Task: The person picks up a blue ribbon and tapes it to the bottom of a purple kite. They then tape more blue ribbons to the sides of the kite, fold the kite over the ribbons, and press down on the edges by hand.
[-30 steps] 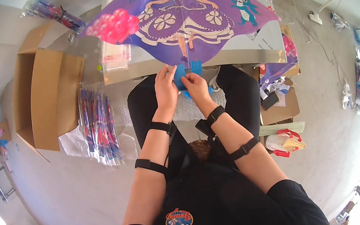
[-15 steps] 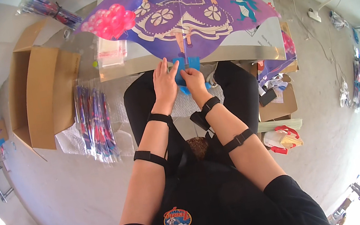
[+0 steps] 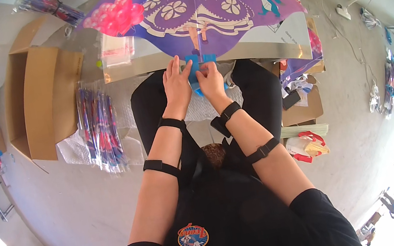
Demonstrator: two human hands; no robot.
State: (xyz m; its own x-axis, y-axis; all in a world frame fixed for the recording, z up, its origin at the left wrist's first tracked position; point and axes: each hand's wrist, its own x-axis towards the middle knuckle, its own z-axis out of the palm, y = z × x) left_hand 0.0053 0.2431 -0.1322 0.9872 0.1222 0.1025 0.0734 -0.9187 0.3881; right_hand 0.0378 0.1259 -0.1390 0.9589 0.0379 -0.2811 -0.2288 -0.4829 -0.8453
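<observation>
A purple kite printed with a red-haired figure in a wide dress lies spread on the table, its near tip hanging by the front edge. At that tip is a flat blue strip, part of it running down between my hands. My left hand lies along its left side, fingers stretched out and thumb at the blue strip. On the other side my right hand has its fingers curled in, pinching the blue strip between thumb and forefinger. My palms hide part of the strip.
The table's metal edge runs above my knees. At left stand an open cardboard box and bagged, folded colourful bundles. To the right, a cardboard box holds odds and ends beside a red and white bag.
The table, kite and both hands sit slightly higher in the view. My right hand's fingers have curled in a little more at the blue strip.
</observation>
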